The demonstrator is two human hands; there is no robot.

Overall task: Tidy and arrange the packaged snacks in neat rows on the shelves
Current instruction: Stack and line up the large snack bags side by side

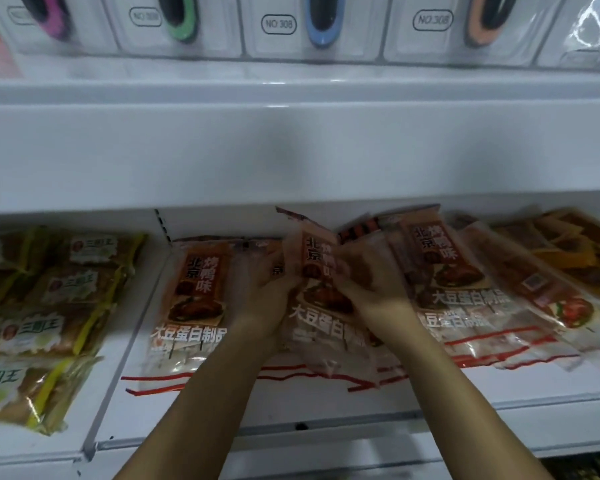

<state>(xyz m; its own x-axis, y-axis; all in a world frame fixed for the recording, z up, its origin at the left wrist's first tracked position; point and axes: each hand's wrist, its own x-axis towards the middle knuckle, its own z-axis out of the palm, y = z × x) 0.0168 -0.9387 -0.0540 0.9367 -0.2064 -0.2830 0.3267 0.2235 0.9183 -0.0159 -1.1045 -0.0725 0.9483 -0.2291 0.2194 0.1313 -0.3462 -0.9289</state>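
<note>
Orange-brown roast-duck snack packets lie on the white shelf (326, 403). One packet (323, 327) is lifted in the middle, gripped on its left edge by my left hand (267, 292) and on its right side by my right hand (368, 282). Another such packet (194, 299) lies flat to the left. To the right, several more packets (465, 292) are fanned out and overlap untidily. The held packet is blurred, and parts of it are hidden by my fingers.
Yellow-edged snack packs (49, 323) fill the left compartment beyond a clear divider (125, 348). Darker yellow packs (582, 247) sit at the far right. The upper shelf (291, 150) overhangs closely, with blister-packed items (281, 26) on it.
</note>
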